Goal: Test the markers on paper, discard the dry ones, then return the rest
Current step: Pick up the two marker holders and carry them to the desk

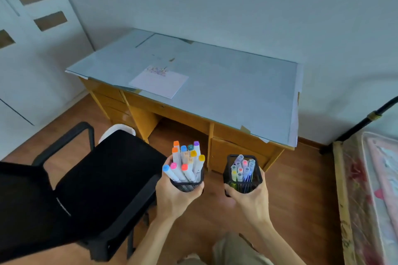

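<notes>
My left hand (172, 197) grips a black mesh cup (187, 185) packed with several white markers (187, 160) that have coloured caps. My right hand (251, 200) grips a second black mesh cup (243, 186) holding several thinner pens (242, 169) with pale caps. Both cups are carried upright in the air above the floor, in front of the desk. A sheet of paper (159, 83) with coloured scribbles along its far edge lies on the desk top (226, 88) near its front left.
A black office chair (90, 176) stands at the left, close to my left hand. A white bin (117, 131) sits behind it beside the wooden desk. A bed (370, 189) with a black frame is at the right. Wooden floor lies below.
</notes>
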